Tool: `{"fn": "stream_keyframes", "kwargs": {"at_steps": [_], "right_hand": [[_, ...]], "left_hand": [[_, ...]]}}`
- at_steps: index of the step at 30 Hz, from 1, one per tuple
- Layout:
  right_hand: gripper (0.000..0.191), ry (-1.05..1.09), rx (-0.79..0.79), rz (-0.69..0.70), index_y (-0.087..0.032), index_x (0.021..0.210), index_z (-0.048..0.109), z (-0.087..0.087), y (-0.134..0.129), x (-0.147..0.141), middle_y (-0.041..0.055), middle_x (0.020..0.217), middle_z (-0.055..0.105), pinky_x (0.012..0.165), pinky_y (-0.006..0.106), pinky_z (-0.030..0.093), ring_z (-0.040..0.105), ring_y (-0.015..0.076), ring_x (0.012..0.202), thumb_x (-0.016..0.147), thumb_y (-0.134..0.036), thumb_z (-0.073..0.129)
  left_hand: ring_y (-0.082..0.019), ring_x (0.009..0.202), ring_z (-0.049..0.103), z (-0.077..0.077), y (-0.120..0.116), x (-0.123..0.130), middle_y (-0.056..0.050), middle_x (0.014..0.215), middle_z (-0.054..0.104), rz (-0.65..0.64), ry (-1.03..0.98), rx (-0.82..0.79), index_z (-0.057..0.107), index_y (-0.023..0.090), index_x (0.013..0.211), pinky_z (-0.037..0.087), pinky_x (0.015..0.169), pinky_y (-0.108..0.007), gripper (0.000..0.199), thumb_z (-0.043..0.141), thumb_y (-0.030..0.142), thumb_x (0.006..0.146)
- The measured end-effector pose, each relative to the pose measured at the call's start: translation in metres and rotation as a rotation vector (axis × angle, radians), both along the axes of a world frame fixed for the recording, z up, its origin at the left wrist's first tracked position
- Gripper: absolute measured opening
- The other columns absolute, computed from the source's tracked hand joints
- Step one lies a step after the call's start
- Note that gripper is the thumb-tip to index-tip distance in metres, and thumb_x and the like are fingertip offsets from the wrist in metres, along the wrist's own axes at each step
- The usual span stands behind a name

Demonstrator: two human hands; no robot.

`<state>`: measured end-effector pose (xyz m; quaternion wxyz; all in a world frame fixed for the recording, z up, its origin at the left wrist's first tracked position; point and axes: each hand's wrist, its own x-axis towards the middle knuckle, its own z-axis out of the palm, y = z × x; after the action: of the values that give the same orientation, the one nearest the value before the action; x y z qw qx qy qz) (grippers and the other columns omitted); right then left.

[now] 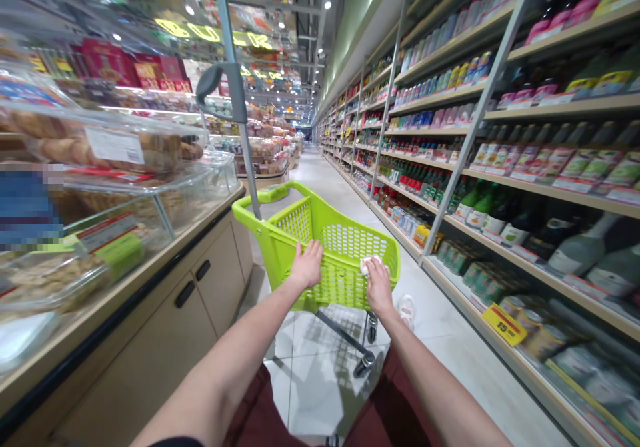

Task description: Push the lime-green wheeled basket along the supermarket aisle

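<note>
Lime-green, perforated shopping cart stands upright; crumpled white cloth at its near side

Both arms stretch forward. The left hand has its thumb apart. The right hand has bent fingers.

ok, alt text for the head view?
A person's right-hand grip holds a crumpled white wipe at the near side of a lime-green shopping cart; the left-hand grip is open at that same side. The cart stands in a supermarket aisle, food counter left, shelves of bottles and cans right.
</note>
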<state>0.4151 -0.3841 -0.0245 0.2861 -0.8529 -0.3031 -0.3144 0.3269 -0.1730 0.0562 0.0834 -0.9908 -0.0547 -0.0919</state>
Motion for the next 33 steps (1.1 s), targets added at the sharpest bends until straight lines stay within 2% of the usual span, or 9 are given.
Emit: {"fn": "stream_keyframes", "kwargs": {"at_steps": [2, 5, 12, 14, 19, 22, 24, 29, 33], "right_hand": [[0.049, -0.017, 0.002, -0.008, -0.016, 0.114, 0.05, -0.003, -0.011, 0.005, 0.0101, 0.124, 0.045, 0.098, 0.043, 0.027, 0.032, 0.0202, 0.12, 0.07, -0.001, 0.031], [0.05, -0.038, 0.065, -0.05, -0.015, 0.114, 0.049, -0.004, -0.014, 0.01, 0.0111, 0.122, 0.045, 0.097, 0.044, 0.028, 0.033, 0.0214, 0.119, 0.069, -0.001, 0.032], [0.044, -0.054, 0.045, 0.178, -0.015, 0.11, 0.053, 0.015, 0.072, -0.013, 0.0116, 0.121, 0.047, 0.097, 0.044, 0.027, 0.036, 0.0216, 0.117, 0.072, -0.003, 0.032], [0.045, -0.076, 0.019, 0.228, -0.016, 0.109, 0.054, 0.019, 0.083, -0.017, 0.0111, 0.121, 0.047, 0.097, 0.044, 0.028, 0.036, 0.0217, 0.117, 0.072, -0.002, 0.032], [0.045, -0.112, -0.018, 0.139, -0.014, 0.108, 0.053, 0.014, 0.055, 0.006, 0.0126, 0.118, 0.048, 0.093, 0.043, 0.032, 0.038, 0.0238, 0.114, 0.07, -0.002, 0.032], [0.041, -0.124, 0.006, 0.069, -0.013, 0.104, 0.055, 0.012, 0.05, 0.015, 0.0132, 0.114, 0.049, 0.091, 0.043, 0.034, 0.039, 0.0249, 0.112, 0.07, -0.004, 0.033], [0.039, -0.119, 0.026, 0.08, -0.013, 0.102, 0.056, 0.015, 0.068, 0.009, 0.0136, 0.112, 0.05, 0.091, 0.043, 0.035, 0.04, 0.0248, 0.111, 0.071, -0.005, 0.034], [0.043, -0.113, 0.06, 0.245, -0.012, 0.106, 0.054, 0.034, 0.139, -0.025, 0.0133, 0.114, 0.05, 0.093, 0.042, 0.034, 0.04, 0.0235, 0.111, 0.071, -0.004, 0.033], [0.05, -0.128, 0.027, 0.336, -0.015, 0.111, 0.053, 0.034, 0.141, -0.023, 0.0109, 0.119, 0.048, 0.093, 0.043, 0.033, 0.039, 0.0224, 0.114, 0.068, -0.001, 0.032]], "left_hand": [[-0.025, 0.13, 0.01, 0.007, 0.022, -0.008, -0.013, 0.142, 0.016, 0.146, -0.043, 0.007, 0.023, 0.009, 0.132, 0.0, 0.103, -0.053, 0.066, 0.041, 0.017, 0.069], [-0.022, 0.131, 0.008, 0.013, 0.042, -0.018, -0.01, 0.142, 0.015, 0.147, -0.049, 0.043, 0.024, 0.011, 0.132, -0.003, 0.104, -0.049, 0.064, 0.038, 0.011, 0.07], [-0.024, 0.131, 0.008, 0.021, 0.045, -0.031, -0.009, 0.142, 0.018, 0.045, 0.004, 0.069, 0.023, 0.012, 0.132, 0.001, 0.104, -0.05, 0.07, 0.045, 0.022, 0.067], [-0.025, 0.131, 0.006, 0.024, 0.058, -0.038, -0.01, 0.142, 0.017, 0.102, -0.042, 0.079, 0.023, 0.012, 0.132, 0.001, 0.104, -0.051, 0.068, 0.043, 0.022, 0.068], [-0.024, 0.131, 0.004, 0.033, 0.09, -0.06, -0.009, 0.143, 0.013, 0.197, -0.111, 0.113, 0.018, 0.011, 0.134, 0.001, 0.104, -0.051, 0.067, 0.038, 0.016, 0.07], [-0.024, 0.131, 0.004, 0.035, 0.091, -0.066, -0.01, 0.143, 0.013, 0.172, -0.099, 0.106, 0.017, 0.011, 0.134, 0.001, 0.103, -0.051, 0.068, 0.039, 0.017, 0.07], [-0.024, 0.131, 0.005, 0.037, 0.087, -0.066, -0.011, 0.143, 0.013, 0.169, -0.096, 0.098, 0.017, 0.01, 0.134, 0.002, 0.103, -0.052, 0.069, 0.04, 0.019, 0.069], [-0.025, 0.131, 0.005, 0.042, 0.083, -0.068, -0.011, 0.143, 0.013, 0.146, -0.061, 0.096, 0.018, 0.01, 0.133, 0.003, 0.104, -0.052, 0.071, 0.043, 0.02, 0.068], [-0.023, 0.131, 0.006, 0.04, 0.088, -0.072, -0.01, 0.143, 0.014, 0.139, -0.1, 0.085, 0.02, 0.011, 0.133, 0.003, 0.104, -0.051, 0.067, 0.04, 0.018, 0.069]]}}
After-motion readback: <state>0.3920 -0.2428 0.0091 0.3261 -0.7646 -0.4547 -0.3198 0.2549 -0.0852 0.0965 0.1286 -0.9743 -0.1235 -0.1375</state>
